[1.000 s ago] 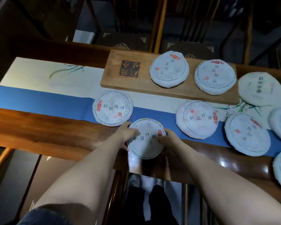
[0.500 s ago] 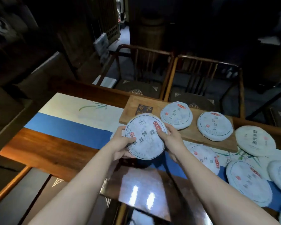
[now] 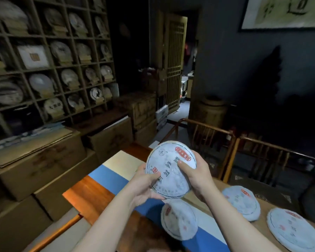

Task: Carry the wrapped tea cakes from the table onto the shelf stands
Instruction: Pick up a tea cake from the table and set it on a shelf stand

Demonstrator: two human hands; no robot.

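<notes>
above the near edge of the table (image 3: pixel 91 193), the person is holding one wrapped tea cake (image 3: pixel 168 168) up in the air with both hands, tilted so that its printed face is looking toward the camera. the left hand (image 3: pixel 144 186) is gripping the lower left rim, with the thumb lying across the face and the fingers curling behind. the right hand (image 3: pixel 195 171) is gripping the right side, thumb pressing on the paper near the middle and fingers going around the back. the cake is a flat round disc in pale bluish-white paper, with a red label near the top, a small red seal at the left, dark characters down the middle and a thin ring printed near the rim; the paper is looking a little wrinkled. so the task seems to be in an early or middle part: this cake is already lifted but is not yet reaching any stand. under the hands, three more cakes are lying flat and waiting: one on the blue runner (image 3: pixel 179 220), one further right (image 3: pixel 241 202), and one at the lower right corner (image 3: pixel 295 231). further away on the left, the shelf (image 3: pixel 49 64) is showing many compartments with cakes standing on stands, though the blur is hiding which stands are free.
</notes>
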